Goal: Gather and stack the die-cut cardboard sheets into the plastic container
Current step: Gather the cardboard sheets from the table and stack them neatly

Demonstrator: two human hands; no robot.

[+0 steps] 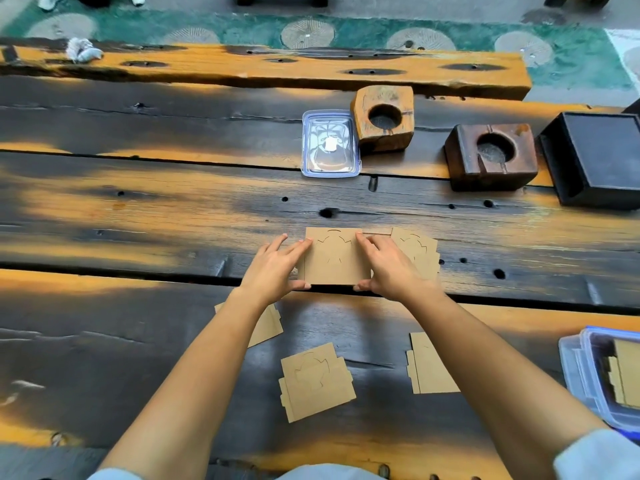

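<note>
A small stack of brown die-cut cardboard sheets (334, 259) lies in the middle of the table. My left hand (277, 268) grips its left edge and my right hand (388, 268) grips its right edge. Another sheet (415, 245) pokes out beyond my right hand. Loose sheets lie nearer to me: one at centre (317, 382), one partly under my left forearm (266, 325), one beside my right forearm (429, 365). The clear plastic container (581, 375) with blue clips stands at the right edge and holds cardboard sheets (627, 372).
The container's clear lid (329, 144) lies farther back at centre. Two wooden blocks with round hollows (384, 117) (491, 155) and a black box (595, 157) stand at the back right. A raised wooden beam (263, 65) runs along the far side.
</note>
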